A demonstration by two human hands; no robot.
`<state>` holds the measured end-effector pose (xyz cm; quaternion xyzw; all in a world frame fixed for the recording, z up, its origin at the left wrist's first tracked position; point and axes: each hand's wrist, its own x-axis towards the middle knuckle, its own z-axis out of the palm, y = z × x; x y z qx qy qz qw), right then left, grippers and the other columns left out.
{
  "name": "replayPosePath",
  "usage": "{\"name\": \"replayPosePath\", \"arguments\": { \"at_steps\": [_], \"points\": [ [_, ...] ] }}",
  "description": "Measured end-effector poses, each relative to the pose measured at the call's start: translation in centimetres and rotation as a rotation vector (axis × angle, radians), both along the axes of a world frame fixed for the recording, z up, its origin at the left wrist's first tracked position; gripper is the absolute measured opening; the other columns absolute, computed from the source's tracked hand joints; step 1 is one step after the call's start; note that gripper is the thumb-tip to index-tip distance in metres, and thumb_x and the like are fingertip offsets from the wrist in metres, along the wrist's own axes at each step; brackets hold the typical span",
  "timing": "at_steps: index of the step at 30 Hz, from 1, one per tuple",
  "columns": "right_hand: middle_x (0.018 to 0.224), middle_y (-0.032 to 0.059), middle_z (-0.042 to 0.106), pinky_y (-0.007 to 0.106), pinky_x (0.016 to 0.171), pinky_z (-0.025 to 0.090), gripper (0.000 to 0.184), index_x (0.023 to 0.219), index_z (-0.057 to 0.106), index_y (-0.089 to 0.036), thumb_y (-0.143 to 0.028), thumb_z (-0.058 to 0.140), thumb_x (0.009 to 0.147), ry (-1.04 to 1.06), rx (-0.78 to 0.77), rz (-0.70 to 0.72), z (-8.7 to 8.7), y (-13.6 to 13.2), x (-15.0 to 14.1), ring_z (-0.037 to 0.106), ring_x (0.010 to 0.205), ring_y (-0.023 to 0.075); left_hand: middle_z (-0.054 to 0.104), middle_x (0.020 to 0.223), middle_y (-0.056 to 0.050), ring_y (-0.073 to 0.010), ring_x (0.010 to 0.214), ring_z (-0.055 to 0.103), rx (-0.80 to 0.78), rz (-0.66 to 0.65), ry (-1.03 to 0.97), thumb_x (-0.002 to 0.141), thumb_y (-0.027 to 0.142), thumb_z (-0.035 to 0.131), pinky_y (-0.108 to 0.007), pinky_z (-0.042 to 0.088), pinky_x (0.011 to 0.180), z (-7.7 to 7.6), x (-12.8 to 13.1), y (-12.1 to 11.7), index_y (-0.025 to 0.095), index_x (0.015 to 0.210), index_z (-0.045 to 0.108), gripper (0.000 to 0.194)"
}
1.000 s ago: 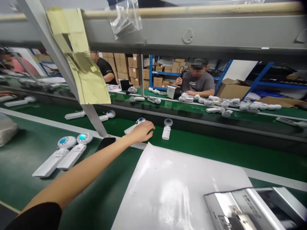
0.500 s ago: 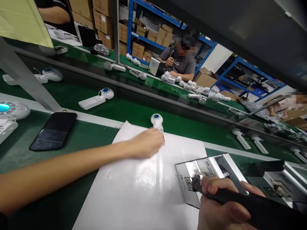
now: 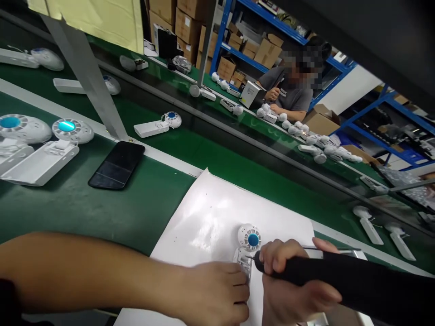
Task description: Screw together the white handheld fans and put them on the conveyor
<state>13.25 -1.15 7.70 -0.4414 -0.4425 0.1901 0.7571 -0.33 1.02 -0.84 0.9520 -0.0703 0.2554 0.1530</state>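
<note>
A white handheld fan (image 3: 247, 234) with a round, blue-centred head lies on the white sheet (image 3: 200, 213), its handle open and showing the inside. My left hand (image 3: 219, 290) is closed around the lower handle and hides much of it. In my right hand (image 3: 288, 276) is a black electric screwdriver (image 3: 360, 283), gripped along its body. Its thin bit reaches into the open handle near the head; whether a screw sits on the tip I cannot make out. Partly behind my right hand is a metal screw feeder (image 3: 350, 252).
A black phone (image 3: 117, 165) and fans with open handles (image 3: 44, 163) lie at left. Another fan (image 3: 154, 127) rests on the green belt (image 3: 217, 158) beyond a white rail. A metal post (image 3: 84, 77) rises at left. Across the line sits a person (image 3: 288, 90) beside many white parts.
My left hand has drawn the fan from the sheet's far edge towards me. The screwdriver has moved from the screw feeder to the fan's handle. The view has shifted left.
</note>
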Motion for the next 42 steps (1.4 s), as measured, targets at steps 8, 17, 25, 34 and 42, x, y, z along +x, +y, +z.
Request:
{"name": "replayPosePath", "arguments": {
  "at_steps": [8, 17, 25, 34, 42],
  "points": [
    [0.056, -0.0117, 0.051, 0.027, 0.042, 0.042, 0.047, 0.119, 0.050, -0.029, -0.065, 0.064, 0.093, 0.036, -0.064, 0.049, -1.7, 1.9, -0.2, 0.040, 0.039, 0.0114, 0.067, 0.094, -0.009, -0.0266, 0.091, 0.056, -0.016, 0.010, 0.020, 0.096, 0.033, 0.067, -0.042, 0.049, 0.092, -0.6, 0.3, -0.2, 0.017, 0.095, 0.070, 0.016],
    [0.058, -0.0122, 0.050, 0.022, 0.039, 0.032, 0.036, 0.118, 0.047, -0.030, -0.057, 0.059, 0.098, 0.000, -0.070, 0.061, -3.8, 2.5, -1.3, 0.036, 0.040, 0.0092, 0.068, 0.088, -0.005, -0.0260, 0.091, 0.059, -0.094, 0.023, 0.022, 0.093, 0.032, 0.070, -0.042, 0.047, 0.092, -0.2, 0.3, -0.4, 0.019, 0.090, 0.065, 0.014],
    [0.059, -0.0097, 0.054, 0.034, 0.042, 0.045, 0.065, 0.130, 0.049, -0.033, -0.084, 0.050, 0.091, -0.110, 0.079, -0.230, 0.6, -1.7, 1.9, 0.042, 0.042, 0.0155, 0.063, 0.084, -0.006, -0.0229, 0.079, 0.053, -0.047, -0.005, 0.020, 0.092, 0.028, 0.069, -0.039, 0.045, 0.079, 0.2, 0.0, -0.2, 0.017, 0.088, 0.064, 0.013],
    [0.053, -0.0091, 0.048, 0.037, 0.042, 0.041, 0.059, 0.123, 0.054, -0.027, -0.078, 0.051, 0.093, -0.240, -0.025, -0.559, 2.2, -4.0, 6.7, 0.039, 0.041, 0.0169, 0.061, 0.085, -0.005, -0.0210, 0.080, 0.053, -0.059, 0.001, 0.025, 0.092, 0.028, 0.071, -0.037, 0.044, 0.081, 0.0, -0.1, -0.3, 0.017, 0.088, 0.064, 0.013],
    [0.052, -0.0127, 0.050, 0.029, 0.040, 0.041, 0.057, 0.120, 0.047, -0.032, -0.082, 0.047, 0.093, -0.015, -0.051, -0.125, 1.2, -1.8, 2.2, 0.036, 0.037, 0.0130, 0.061, 0.082, -0.005, -0.0215, 0.078, 0.052, -0.033, 0.008, 0.002, 0.089, 0.028, 0.072, -0.037, 0.044, 0.078, 0.0, 0.2, -0.3, 0.018, 0.085, 0.064, 0.014]
  ]
}}
